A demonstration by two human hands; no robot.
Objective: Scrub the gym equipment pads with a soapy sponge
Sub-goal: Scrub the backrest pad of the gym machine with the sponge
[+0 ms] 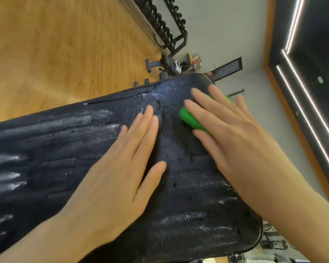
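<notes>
Both hands lie on the wet, suds-streaked black bench pad [68, 149] filling the lower frame. Left hand [118, 166] rests flat at centre, fingers straight and together. Right hand [234, 133], fingers spread, presses a green sponge [190, 119], seemingly mid-stroke given the blur. Dumbbell rack [165, 23] stands at upper centre.

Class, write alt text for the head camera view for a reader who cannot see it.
A right hand presses a green sponge flat onto a wet, soapy black gym pad, while the left hand rests flat beside it. A dumbbell rack stands beyond on wooden flooring.
</notes>
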